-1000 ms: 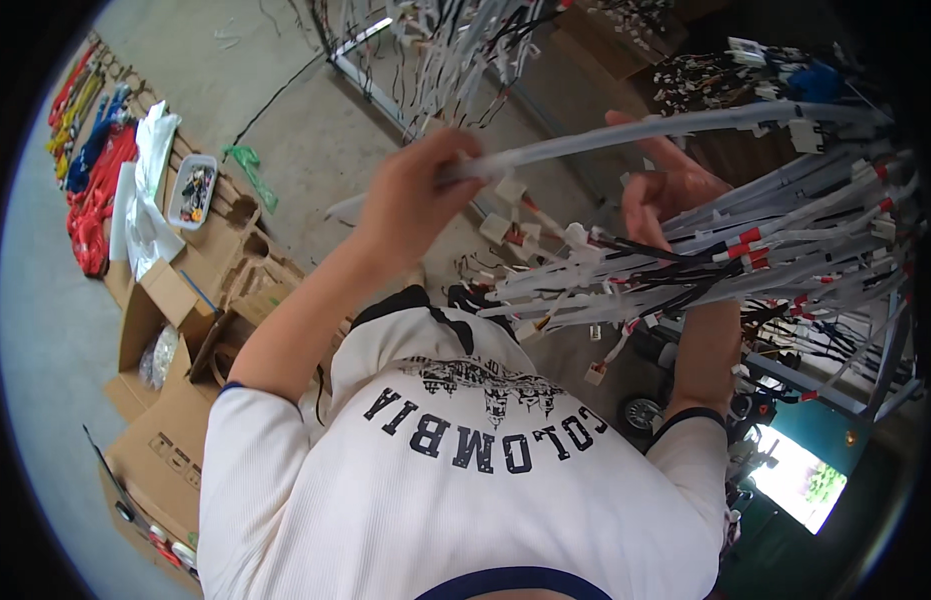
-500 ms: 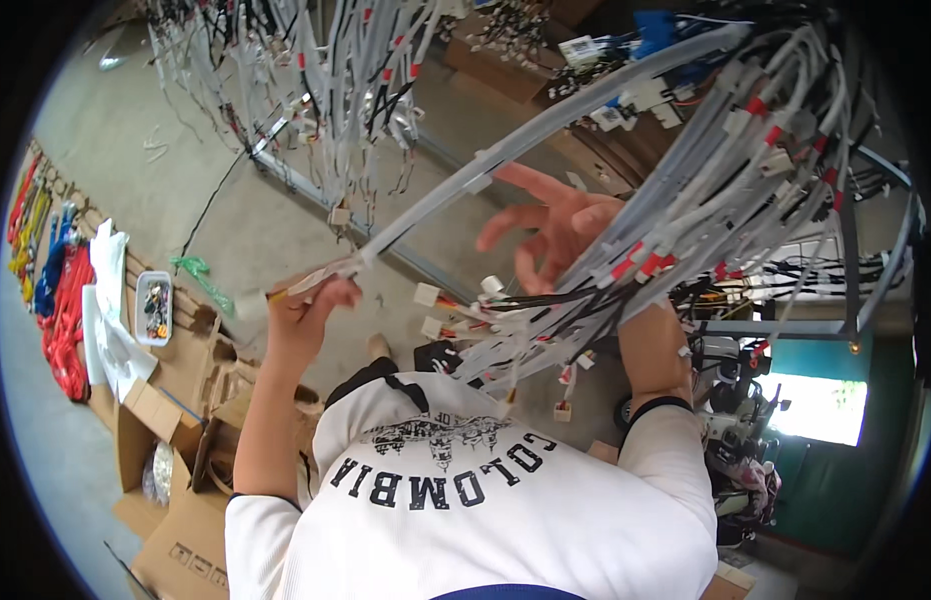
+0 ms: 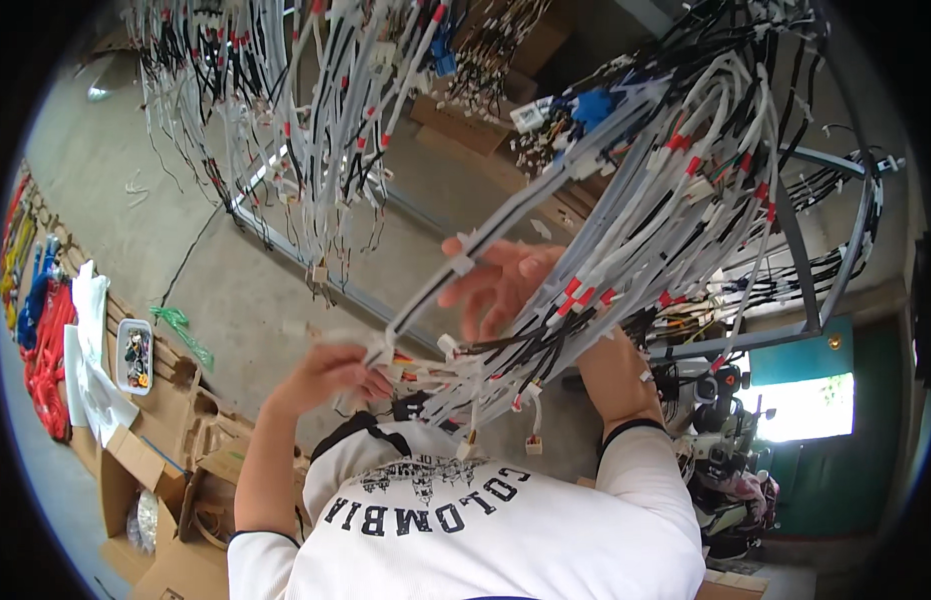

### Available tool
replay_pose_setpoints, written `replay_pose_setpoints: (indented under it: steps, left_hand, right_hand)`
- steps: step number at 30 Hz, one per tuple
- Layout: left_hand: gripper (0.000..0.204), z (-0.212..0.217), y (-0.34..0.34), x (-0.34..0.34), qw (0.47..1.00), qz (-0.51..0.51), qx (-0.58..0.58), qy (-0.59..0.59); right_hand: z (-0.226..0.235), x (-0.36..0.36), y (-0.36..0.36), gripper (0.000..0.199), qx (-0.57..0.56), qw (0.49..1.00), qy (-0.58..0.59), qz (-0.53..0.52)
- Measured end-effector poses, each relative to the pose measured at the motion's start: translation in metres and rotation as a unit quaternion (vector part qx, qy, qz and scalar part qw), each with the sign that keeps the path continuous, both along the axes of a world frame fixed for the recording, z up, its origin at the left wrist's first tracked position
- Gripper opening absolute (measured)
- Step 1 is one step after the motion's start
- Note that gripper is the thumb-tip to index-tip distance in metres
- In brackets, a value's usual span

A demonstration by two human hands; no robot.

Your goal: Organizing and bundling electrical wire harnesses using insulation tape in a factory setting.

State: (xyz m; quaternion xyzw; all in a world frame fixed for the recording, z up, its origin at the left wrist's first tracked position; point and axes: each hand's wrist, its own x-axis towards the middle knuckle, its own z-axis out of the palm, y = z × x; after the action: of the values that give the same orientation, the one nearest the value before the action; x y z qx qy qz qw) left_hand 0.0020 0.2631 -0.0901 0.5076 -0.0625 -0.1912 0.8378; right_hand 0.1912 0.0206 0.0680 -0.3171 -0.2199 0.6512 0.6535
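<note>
1. The sleeved wire harness (image 3: 505, 235) is seen slanting down from the hanging wire bundles (image 3: 675, 210).
2. Its lower end is pinched in the left hand (image 3: 330, 372).
3. The right hand (image 3: 500, 285) is held open beneath it.
4. It is judged light and limp; a hold near the connectors is advised.

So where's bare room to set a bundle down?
Bare concrete floor lies between the hanging harnesses and the cardboard boxes. Crowded around both hands, left hand and right hand, among the wire bundle.
</note>
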Motion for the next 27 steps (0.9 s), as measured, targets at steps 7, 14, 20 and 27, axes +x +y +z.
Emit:
replay_pose_setpoints:
  steps: [7, 14, 20, 27]
  left_hand:
    - [0.024, -0.029, 0.010, -0.048, 0.992, 0.080, 0.095, 0.036]
    - [0.033, -0.034, 0.043, -0.055, 0.996, 0.044, 0.079, -0.016]
    - [0.039, -0.026, 0.050, -0.074, 0.998, 0.043, -0.035, 0.016]
    - [0.035, -0.029, 0.045, -0.090, 0.997, 0.029, -0.065, 0.015]
  right_hand:
    - [-0.003, -0.001, 0.000, 0.081, -0.020, 0.999, -0.008, 0.024]
    - [-0.054, 0.031, 0.004, 0.078, 0.166, 0.975, 0.087, 0.122]
    - [-0.033, 0.017, 0.014, 0.067, 0.108, 0.993, -0.045, -0.034]
    - [-0.033, 0.016, 0.008, 0.066, 0.142, 0.988, -0.020, 0.052]
